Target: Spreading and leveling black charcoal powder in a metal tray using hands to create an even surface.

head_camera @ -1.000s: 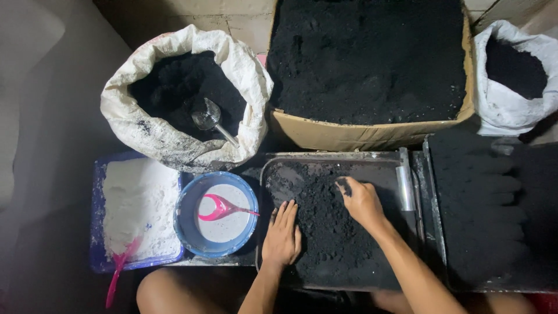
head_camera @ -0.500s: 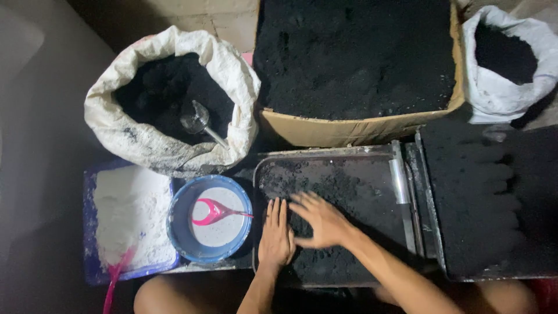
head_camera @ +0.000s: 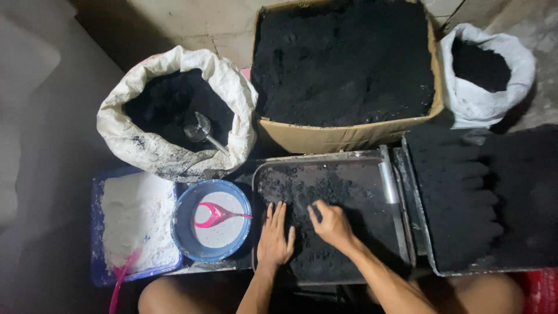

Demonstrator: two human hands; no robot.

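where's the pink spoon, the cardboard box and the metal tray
pink spoon (head_camera: 212, 214), head view, on its bowl
cardboard box (head_camera: 343, 138), head view, on its front wall
metal tray (head_camera: 325, 158), head view, on its far rim

The metal tray (head_camera: 325, 174) is rectangular, shallow and dark, lying flat just below the cardboard box and between the blue bowl and the wider black tray. It contains loose black powder (head_camera: 317, 256), heaped thickest in the near half and scattered thinly in clumps toward the far rim. Both hands rest on this powder.
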